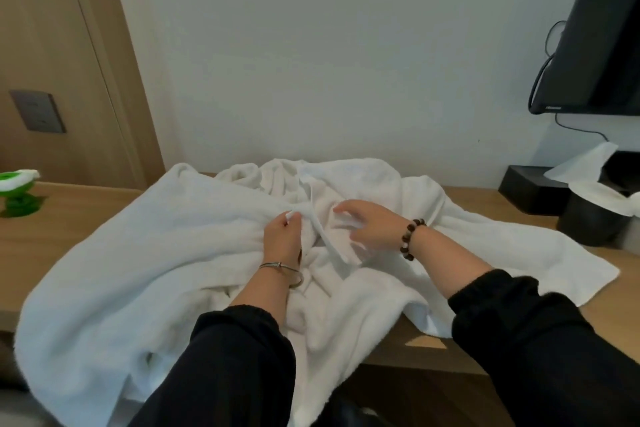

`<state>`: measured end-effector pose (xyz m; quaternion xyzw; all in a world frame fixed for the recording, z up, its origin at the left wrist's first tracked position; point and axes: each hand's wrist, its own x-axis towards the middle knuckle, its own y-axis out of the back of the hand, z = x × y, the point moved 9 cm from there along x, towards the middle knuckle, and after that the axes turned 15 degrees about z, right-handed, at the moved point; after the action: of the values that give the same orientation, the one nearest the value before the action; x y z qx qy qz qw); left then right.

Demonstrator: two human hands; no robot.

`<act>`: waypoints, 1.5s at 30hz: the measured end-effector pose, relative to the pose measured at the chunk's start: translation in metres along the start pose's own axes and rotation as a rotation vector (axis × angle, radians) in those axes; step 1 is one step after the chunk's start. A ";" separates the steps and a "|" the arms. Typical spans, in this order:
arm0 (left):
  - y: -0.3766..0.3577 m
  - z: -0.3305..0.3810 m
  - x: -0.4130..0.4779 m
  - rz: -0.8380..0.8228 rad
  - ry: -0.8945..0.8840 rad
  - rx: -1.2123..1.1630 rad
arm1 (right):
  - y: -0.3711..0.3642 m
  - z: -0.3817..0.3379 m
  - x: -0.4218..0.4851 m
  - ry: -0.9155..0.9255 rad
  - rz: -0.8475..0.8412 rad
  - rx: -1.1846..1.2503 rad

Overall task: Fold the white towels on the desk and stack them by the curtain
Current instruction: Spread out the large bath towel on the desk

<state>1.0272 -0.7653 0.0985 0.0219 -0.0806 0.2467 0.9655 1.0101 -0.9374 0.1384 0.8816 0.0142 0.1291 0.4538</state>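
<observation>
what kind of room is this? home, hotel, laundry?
Probably a hotel room, though a home can't be ruled out. A heap of plain white towels lies on a wooden desk set against the wall, with a wall-mounted TV and a black tissue box beside it.

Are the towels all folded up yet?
No, the towels lie in a crumpled heap across the desk, with part hanging off the front.

The white towels (pixel 166 253) lie before me in one rumpled, unfolded heap across the desk (pixel 69 218), the near edge spilling over its front. My left hand (pixel 282 236) pinches a hemmed fold at the middle.
</observation>
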 end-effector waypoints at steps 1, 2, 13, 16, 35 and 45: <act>-0.001 0.002 -0.001 -0.013 -0.016 0.023 | -0.005 -0.002 -0.011 0.025 -0.053 -0.017; -0.004 0.004 -0.001 -0.041 -0.038 0.050 | -0.011 -0.004 -0.020 0.046 -0.110 -0.051; 0.032 0.004 -0.014 -0.333 0.157 -0.022 | -0.027 -0.031 -0.033 0.153 -0.266 -0.512; 0.043 0.002 -0.013 -0.267 0.189 -0.140 | -0.009 -0.038 -0.018 0.029 -0.161 -0.476; 0.047 0.000 -0.011 -0.202 0.090 -0.135 | -0.020 -0.079 -0.036 0.268 0.858 0.017; 0.043 0.003 -0.019 -0.282 0.122 -0.181 | -0.012 -0.092 -0.056 0.369 1.061 -0.025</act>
<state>0.9902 -0.7369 0.0981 -0.0692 -0.0398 0.1013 0.9916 0.9345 -0.8650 0.1679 0.7252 -0.3538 0.4919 0.3271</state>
